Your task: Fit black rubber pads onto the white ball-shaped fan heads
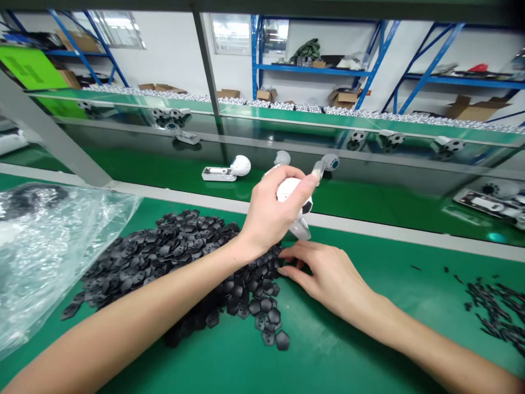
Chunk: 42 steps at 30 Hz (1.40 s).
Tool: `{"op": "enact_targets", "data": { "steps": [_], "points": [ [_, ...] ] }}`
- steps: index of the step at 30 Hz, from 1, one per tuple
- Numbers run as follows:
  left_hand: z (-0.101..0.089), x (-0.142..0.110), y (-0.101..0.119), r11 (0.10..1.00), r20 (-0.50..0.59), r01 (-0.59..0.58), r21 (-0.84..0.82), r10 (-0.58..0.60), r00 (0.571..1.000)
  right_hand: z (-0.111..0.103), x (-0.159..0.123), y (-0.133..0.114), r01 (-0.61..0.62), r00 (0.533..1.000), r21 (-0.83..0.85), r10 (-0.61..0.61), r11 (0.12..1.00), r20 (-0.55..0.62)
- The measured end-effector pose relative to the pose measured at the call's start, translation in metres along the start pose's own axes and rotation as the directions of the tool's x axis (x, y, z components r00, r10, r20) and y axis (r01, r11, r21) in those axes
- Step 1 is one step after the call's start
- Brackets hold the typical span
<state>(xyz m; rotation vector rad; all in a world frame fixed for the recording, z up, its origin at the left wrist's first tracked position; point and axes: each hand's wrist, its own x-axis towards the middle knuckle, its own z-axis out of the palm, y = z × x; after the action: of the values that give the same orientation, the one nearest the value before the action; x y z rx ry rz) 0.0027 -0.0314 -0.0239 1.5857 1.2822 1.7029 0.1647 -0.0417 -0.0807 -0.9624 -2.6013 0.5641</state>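
Observation:
My left hand (273,210) is wrapped around a white ball-shaped device (288,189) with black pentagon patches, like a small football. A pale base part (301,229) of the device hangs below the fingers. The palm hides much of the ball. Close below it, my right hand (324,268) reaches to the right edge of a heap of black pentagon pieces (164,251). Its thumb and forefinger are curled but apart at the tips, right by the pieces. Several loose pentagons (282,340) lie at the near end of the heap.
A clear plastic bag (69,235) lies at the left. Thin black strips (498,306) are scattered at the right. Beyond a pale rail (389,235), a green conveyor belt (377,205) carries white ball-headed devices (223,172). Behind it stand a shelf of small balls and blue racks (311,67).

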Motion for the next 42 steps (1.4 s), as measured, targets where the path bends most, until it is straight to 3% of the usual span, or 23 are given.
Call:
{"op": "enact_targets", "data": {
  "steps": [6, 8, 9, 11, 13, 16, 21, 23, 26, 29, 32, 33, 36, 37, 38, 39, 42],
  "points": [
    [-0.003, 0.004, 0.000, 0.996, 0.031, 0.064, -0.061, -0.063, 0.998, 0.005, -0.001, 0.003, 0.075, 0.995, 0.017, -0.074, 0.997, -0.067],
    [-0.006, 0.003, -0.003, 0.996, 0.018, 0.073, -0.055, -0.073, 0.997, 0.000, -0.004, 0.002, 0.210, 0.961, 0.030, -0.201, 0.977, -0.189],
    [-0.006, 0.003, -0.004, 0.996, 0.015, 0.077, -0.055, -0.076, 0.997, -0.005, -0.006, 0.000, 0.313, 0.914, -0.002, -0.302, 0.950, -0.272],
    [-0.007, 0.000, -0.004, 0.994, 0.031, 0.089, -0.070, -0.087, 0.996, -0.017, -0.012, -0.003, 0.514, 0.760, -0.140, -0.525, 0.846, -0.384],
    [-0.008, -0.002, -0.003, 0.992, 0.054, 0.097, -0.082, -0.093, 0.994, -0.031, -0.020, -0.007, 0.611, 0.632, -0.283, -0.671, 0.739, -0.387],
    [-0.008, -0.003, -0.001, 0.993, 0.071, 0.093, -0.072, -0.088, 0.994, -0.046, -0.030, -0.011, 0.609, 0.588, -0.361, -0.707, 0.707, -0.393],
    [-0.012, 0.002, 0.000, 0.995, 0.087, 0.093, -0.033, -0.090, 0.992, -0.056, -0.026, -0.013, 0.621, 0.642, -0.240, -0.660, 0.746, -0.390],
    [-0.015, 0.005, 0.000, 0.993, 0.127, 0.117, -0.021, -0.113, 0.985, -0.057, -0.018, -0.013, 0.578, 0.650, -0.178, -0.581, 0.796, -0.489],
    [-0.019, 0.010, -0.001, 0.982, 0.210, 0.183, -0.038, -0.171, 0.963, -0.059, -0.006, -0.012, 0.510, 0.620, -0.109, -0.452, 0.853, -0.641],
    [-0.021, 0.012, -0.002, 0.953, 0.300, 0.286, -0.098, -0.246, 0.922, -0.063, 0.000, -0.010, 0.509, 0.629, -0.009, -0.379, 0.861, -0.679],
    [-0.024, 0.013, 0.001, 0.917, 0.423, 0.389, -0.090, -0.318, 0.848, -0.069, 0.000, -0.009, 0.499, 0.647, 0.065, -0.321, 0.864, -0.692],
    [-0.025, 0.014, 0.003, 0.930, 0.441, 0.366, -0.033, -0.315, 0.840, -0.071, 0.000, -0.009, 0.486, 0.651, 0.071, -0.306, 0.871, -0.695],
    [-0.031, 0.018, 0.010, 0.956, 0.399, 0.173, 0.236, -0.257, 0.880, -0.079, -0.001, -0.009, 0.435, 0.662, 0.053, -0.280, 0.899, -0.695],
    [-0.034, 0.019, 0.012, 0.941, 0.391, 0.159, 0.298, -0.272, 0.879, -0.082, -0.001, -0.007, 0.418, 0.667, 0.039, -0.277, 0.908, -0.692],
    [-0.036, 0.021, 0.014, 0.922, 0.396, 0.202, 0.329, -0.329, 0.857, -0.084, -0.001, -0.005, 0.397, 0.677, 0.029, -0.271, 0.918, -0.684],
    [-0.039, 0.023, 0.015, 0.895, 0.414, 0.289, 0.340, -0.418, 0.809, -0.086, 0.000, -0.001, 0.361, 0.706, 0.030, -0.252, 0.932, -0.662],
    [-0.046, 0.028, 0.015, 0.759, 0.463, 0.576, 0.302, -0.645, 0.608, -0.084, 0.005, 0.014, 0.091, 0.905, 0.153, -0.017, 0.984, -0.425]
  ]
}}
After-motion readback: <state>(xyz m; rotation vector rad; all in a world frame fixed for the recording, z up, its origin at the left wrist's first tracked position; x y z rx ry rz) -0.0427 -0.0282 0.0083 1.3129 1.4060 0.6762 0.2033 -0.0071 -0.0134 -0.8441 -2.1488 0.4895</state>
